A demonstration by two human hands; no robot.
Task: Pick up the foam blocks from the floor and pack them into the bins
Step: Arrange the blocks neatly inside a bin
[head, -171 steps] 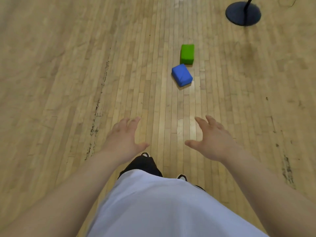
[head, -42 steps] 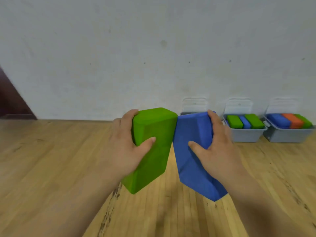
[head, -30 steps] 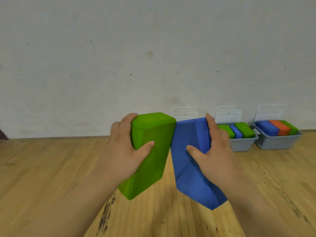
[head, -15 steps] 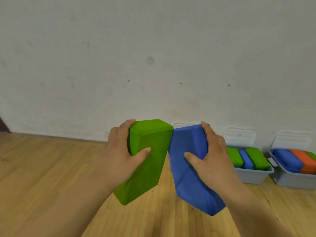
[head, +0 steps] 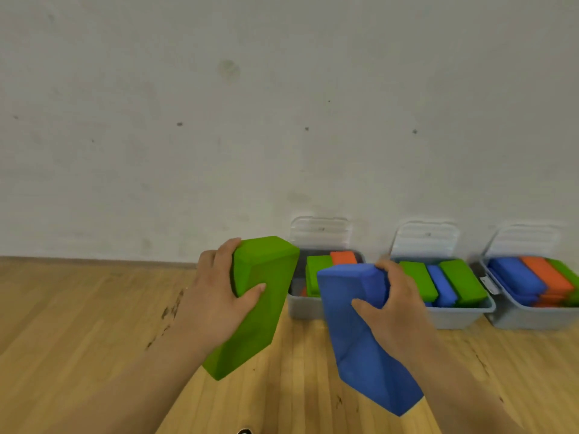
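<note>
The left grip (head: 216, 302) clasps the green block (head: 266, 324) and the right grip (head: 394, 314) the blue block (head: 369, 377), both tilted at frame centre before the leftmost grey bin (head: 302, 308).

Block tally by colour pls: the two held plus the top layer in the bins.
Green: 5 (held green block, left-bin green, middle-bin greens, right-bin green)
Blue: 3 (held blue block, middle-bin blue, right-bin blue)
Orange: 2 (left-bin orange, right-bin orange)
Total: 10. Lower layers partly hidden, not counted.
</note>
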